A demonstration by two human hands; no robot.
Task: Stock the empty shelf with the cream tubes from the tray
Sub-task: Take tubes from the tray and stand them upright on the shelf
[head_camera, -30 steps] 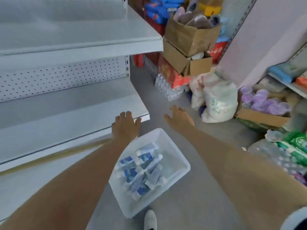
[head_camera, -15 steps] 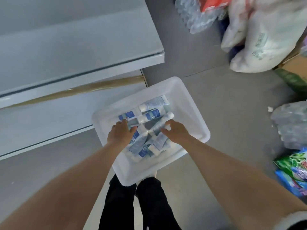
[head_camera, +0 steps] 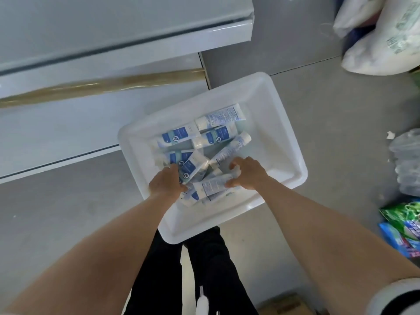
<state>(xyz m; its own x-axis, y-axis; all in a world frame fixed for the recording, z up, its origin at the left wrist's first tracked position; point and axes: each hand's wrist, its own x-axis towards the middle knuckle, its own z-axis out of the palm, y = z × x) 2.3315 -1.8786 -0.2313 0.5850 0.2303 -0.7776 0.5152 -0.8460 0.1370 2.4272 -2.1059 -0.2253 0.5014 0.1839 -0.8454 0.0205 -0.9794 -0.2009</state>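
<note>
A white plastic tray (head_camera: pixel 280 123) stands on the grey floor in front of me, holding several white and blue cream tubes (head_camera: pixel 178 137). Both hands are inside the tray. My left hand (head_camera: pixel 167 184) has its fingers curled round a blue-labelled tube (head_camera: pixel 189 168) at the pile's near left. My right hand (head_camera: pixel 246 173) grips a white tube (head_camera: pixel 210 185) lying across the near side of the pile. The empty white shelf (head_camera: pixel 95 32) runs along the upper left, with a lower shelf (head_camera: pixel 68 130) beneath it.
A brown strip (head_camera: pixel 102 86) lies along the lower shelf. White sacks (head_camera: pixel 384 39) sit at the upper right, wrapped bottles (head_camera: pixel 406 164) and green and blue packets (head_camera: pixel 402 226) at the right edge. My black trouser legs (head_camera: pixel 181 269) stand just behind the tray.
My view swung down from the shelves to the tray. Both hands dropped from above the tray into the pile of tubes and closed round tubes.
</note>
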